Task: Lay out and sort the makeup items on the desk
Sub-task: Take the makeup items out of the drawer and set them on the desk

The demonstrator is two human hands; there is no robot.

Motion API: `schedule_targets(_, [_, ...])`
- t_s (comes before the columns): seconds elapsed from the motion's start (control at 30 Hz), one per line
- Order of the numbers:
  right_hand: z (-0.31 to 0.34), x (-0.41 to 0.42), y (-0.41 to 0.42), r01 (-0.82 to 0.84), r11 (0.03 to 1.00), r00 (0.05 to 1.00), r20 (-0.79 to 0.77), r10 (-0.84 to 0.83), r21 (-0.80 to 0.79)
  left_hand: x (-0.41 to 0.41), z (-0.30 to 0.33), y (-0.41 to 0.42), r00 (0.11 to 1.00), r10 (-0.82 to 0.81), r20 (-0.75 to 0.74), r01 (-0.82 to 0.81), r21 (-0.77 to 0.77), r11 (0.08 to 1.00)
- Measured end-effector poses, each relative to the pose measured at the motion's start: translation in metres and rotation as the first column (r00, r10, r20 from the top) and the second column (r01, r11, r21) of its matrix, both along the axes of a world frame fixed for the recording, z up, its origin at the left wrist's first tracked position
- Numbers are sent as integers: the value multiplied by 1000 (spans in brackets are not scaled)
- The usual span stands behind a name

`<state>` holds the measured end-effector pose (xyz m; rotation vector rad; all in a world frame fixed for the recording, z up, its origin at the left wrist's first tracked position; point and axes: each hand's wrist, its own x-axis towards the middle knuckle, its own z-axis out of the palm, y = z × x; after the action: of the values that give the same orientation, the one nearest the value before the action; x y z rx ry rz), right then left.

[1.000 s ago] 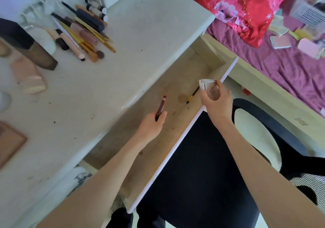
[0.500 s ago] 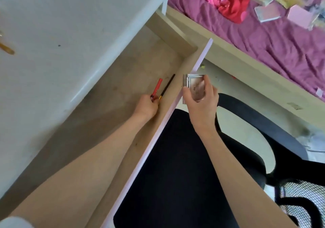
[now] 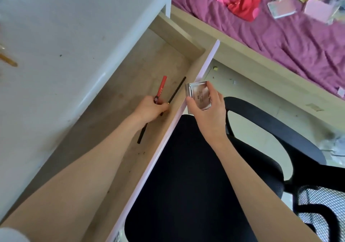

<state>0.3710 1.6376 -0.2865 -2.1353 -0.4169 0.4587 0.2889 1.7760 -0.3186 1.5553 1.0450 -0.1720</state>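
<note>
My left hand [image 3: 150, 108] is inside the open wooden drawer [image 3: 130, 84], closed around a red makeup pencil [image 3: 161, 88] that points up and away. A thin black brush [image 3: 176, 91] lies across the drawer floor under the same hand; its lower end [image 3: 141, 134] sticks out below my wrist. The fingers touch it, and I cannot tell if they grip it. My right hand [image 3: 207, 111] holds a small silvery square compact [image 3: 198, 96] just above the drawer's front edge.
The white desk top [image 3: 65, 36] fills the upper left, with a tan brush tip [image 3: 9, 61] at its left edge. A black office chair [image 3: 205, 185] sits right under my arms. A bed with purple sheet [image 3: 280, 36] and scattered items lies at right.
The view swung right, away from the makeup pile on the desk. My left hand moved with the red pencil down to the black brush in the drawer. The right hand keeps the compact.
</note>
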Motion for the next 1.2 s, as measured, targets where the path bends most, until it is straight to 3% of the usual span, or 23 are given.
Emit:
schedule_targets(0.17, [25,-17,-5,-38,999,999,5,38,-9,-31,35,-5,987,109,119,-83,-207,975])
schedule_targets(0.3, [54,-48,-2,-93,996,996,3,93,-9,-75,77,-14,935,300,191,-201,-411,889])
schedule_targets(0.5, [93,-120,21,-211,977,976,-58,211,14,-172,133,-15,880,374,294,-256,-369,893])
schedule_targets(0.67, [120,-188,46,-343,939,939,-43,343,4,-261,171,0,703,559,439,-410,-392,824])
schedule_targets(0.87, [134,-268,76,-442,897,895,-66,440,-8,-347,196,29,404,776,484,-703,-378,602])
schedule_targets(1.03, [146,-321,98,-524,851,851,-34,524,8,-408,200,39,241,880,410,-722,-530,445])
schedule_targets(1.2, [138,-354,115,-568,817,823,-70,563,-98,-458,202,46,120,933,340,-724,-614,316])
